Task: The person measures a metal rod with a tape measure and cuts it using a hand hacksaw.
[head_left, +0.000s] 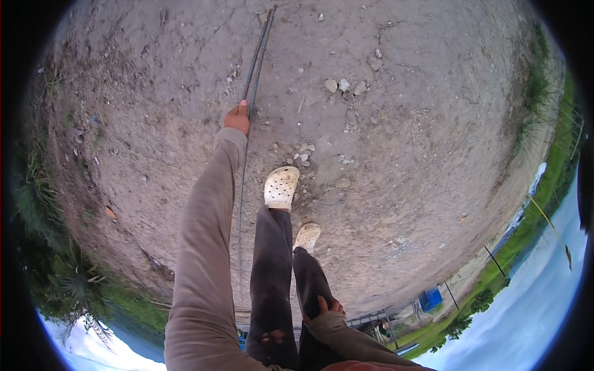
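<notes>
My left hand (237, 117) is closed around ribbed steel rebar (254, 68), at arm's length ahead of me. At least two bars lie side by side in the grip; their rusty ends point away from me at the top. Behind the hand, a thin length of bar runs back along the left side of my legs. My right hand (327, 307) rests on my right trouser leg, fingers apart and nothing seen in it; part of it is hidden by the sleeve.
I stand on dry, cracked dirt (402, 154) in pale clogs (282, 186). Small stones (344, 85) lie ahead, with more rubble (303, 153) just before my front foot. Grass (535, 93) borders the right; spiky plants (37, 198) grow on the left. A blue object (430, 299) stands behind at right.
</notes>
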Demonstrator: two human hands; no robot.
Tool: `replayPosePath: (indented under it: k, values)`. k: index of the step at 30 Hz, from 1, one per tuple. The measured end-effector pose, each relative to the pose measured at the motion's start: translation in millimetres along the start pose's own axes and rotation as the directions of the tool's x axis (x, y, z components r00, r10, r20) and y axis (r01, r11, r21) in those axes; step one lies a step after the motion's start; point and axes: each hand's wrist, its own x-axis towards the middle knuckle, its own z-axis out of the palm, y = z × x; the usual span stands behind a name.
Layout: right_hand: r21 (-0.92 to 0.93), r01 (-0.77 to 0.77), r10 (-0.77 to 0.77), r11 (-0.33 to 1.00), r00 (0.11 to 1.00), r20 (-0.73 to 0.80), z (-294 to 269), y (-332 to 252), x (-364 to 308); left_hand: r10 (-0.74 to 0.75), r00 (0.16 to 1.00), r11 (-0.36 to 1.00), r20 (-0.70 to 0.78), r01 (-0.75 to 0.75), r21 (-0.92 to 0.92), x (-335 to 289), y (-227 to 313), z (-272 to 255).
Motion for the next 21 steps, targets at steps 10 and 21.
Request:
replayPosePath:
  k: [10, 21]
  values:
    - [0.022, -0.002, 0.002, 1.0, 1.0, -0.018, -3, 1, 4, -0.054, 0.998, 0.994, -0.034, 0.057, 0.097, 6, 5, 6]
    - [0.038, 0.003, -0.001, 0.999, 0.998, -0.066, -19, 0, 4, 0.111, 0.962, 0.985, -0.249, -0.14, -0.103, 4, 38, 17]
